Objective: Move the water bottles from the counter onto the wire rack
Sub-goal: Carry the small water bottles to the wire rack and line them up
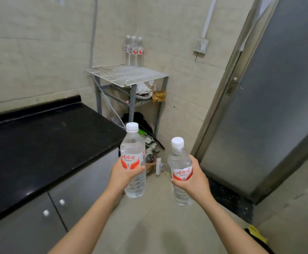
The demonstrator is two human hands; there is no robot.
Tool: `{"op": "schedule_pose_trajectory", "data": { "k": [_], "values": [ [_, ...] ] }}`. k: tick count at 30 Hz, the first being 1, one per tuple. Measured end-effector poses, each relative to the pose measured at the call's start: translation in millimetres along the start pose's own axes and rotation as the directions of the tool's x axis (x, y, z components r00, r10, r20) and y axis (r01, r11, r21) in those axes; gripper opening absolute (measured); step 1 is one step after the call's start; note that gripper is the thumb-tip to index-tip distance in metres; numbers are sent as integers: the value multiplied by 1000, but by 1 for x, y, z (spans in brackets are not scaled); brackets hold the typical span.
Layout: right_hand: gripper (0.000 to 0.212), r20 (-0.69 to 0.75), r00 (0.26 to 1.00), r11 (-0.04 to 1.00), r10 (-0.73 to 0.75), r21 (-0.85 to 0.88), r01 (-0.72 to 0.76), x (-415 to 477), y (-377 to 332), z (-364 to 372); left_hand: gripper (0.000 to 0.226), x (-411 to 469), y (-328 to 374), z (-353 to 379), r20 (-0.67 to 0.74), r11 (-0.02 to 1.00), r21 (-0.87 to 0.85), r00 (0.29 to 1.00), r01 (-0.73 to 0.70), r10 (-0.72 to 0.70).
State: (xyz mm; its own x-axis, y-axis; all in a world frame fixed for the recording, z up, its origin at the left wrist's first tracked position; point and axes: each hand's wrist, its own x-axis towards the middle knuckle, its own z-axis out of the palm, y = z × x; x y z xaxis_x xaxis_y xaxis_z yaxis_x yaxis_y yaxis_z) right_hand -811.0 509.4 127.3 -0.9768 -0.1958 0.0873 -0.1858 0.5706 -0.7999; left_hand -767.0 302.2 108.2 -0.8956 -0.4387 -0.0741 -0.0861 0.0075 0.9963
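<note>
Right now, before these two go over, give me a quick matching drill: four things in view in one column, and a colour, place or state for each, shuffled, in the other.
Column one:
1. three bottles
2. wire rack
3. counter
4. right hand

Column two:
A. black top
B. white grid top
C. standing at the rack's back corner
D. gripping a water bottle around its label

Pairs: 1-C, 2-B, 3-A, 4-D
</note>
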Motion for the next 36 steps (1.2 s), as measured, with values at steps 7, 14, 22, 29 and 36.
{"op": "schedule_pose_trajectory", "data": {
  "k": [7, 14, 22, 29, 36],
  "values": [
    [69, -47, 998, 998, 44, 40, -42, 90, 7, -3, 42, 101, -1, 32, 3, 1000, 0, 1000, 1, -1],
    [65, -95, 983, 987, 157, 62, -151, 134, 47, -24, 37, 144, -3, 90, 91, 1000, 8, 996, 15, -16],
    [74, -71, 993, 988, 91, 133, -81, 228, 95, -85, 36, 203, 17, 173, 25, 999, 26, 999, -40, 39],
    [67, 33, 998, 981, -47, 191, 40, 327, 137, -128, 37, 245, 42, 245, -180, 995, -12, 979, -100, 96],
    [78, 199, 976, 980, -83, 195, 44, 404, 147, -127, 44, 270, 28, 280, -306, 997, 68, 951, -25, 45]
  ]
}}
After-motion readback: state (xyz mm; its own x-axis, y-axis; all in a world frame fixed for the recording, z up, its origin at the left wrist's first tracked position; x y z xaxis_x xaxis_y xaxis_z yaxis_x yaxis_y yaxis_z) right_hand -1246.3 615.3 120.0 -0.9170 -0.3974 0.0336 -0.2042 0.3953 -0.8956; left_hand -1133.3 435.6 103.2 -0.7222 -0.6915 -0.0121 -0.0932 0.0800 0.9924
